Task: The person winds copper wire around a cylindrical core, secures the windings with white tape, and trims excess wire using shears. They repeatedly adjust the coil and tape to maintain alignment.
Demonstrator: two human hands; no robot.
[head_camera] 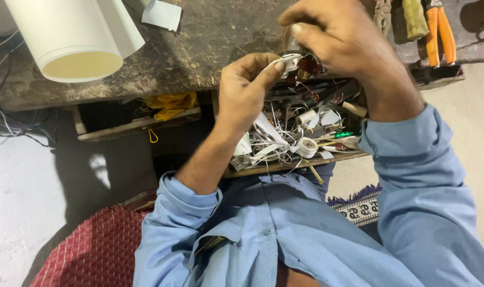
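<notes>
Copper part: a small reddish-brown wound piece (309, 65) is held above the front edge of the bench, between both hands; its exact form is partly hidden by fingers.
White strip: a narrow white paper or tape strip (288, 62) is pressed against the wound piece, just left of it.
Left hand: the left hand (243, 87) is raised from below, its grip closed with thumb and forefinger pinching the white strip.
Right hand: the right hand (335, 40) comes over from above, its grip clenched around the wound piece.
Doing it well: the strip is judged best kept taut and flat against the winding, with the piece held steady close to the pinch, so that no fine wire is snagged.
Drawer: an open wooden drawer (295, 166) lies directly beneath the hands, crowded with white strips, a small tape roll (307, 147) and copper-coloured wire.
Bench: a worn, scratched wooden bench (199, 48) carries a large rolled white sheet (74, 37) at the left.
Tools: orange-handled pliers (439, 32) lie at the far right of the bench.
Clothing: light blue shirt sleeves (423, 180) are worn, rolled on the left arm.
</notes>
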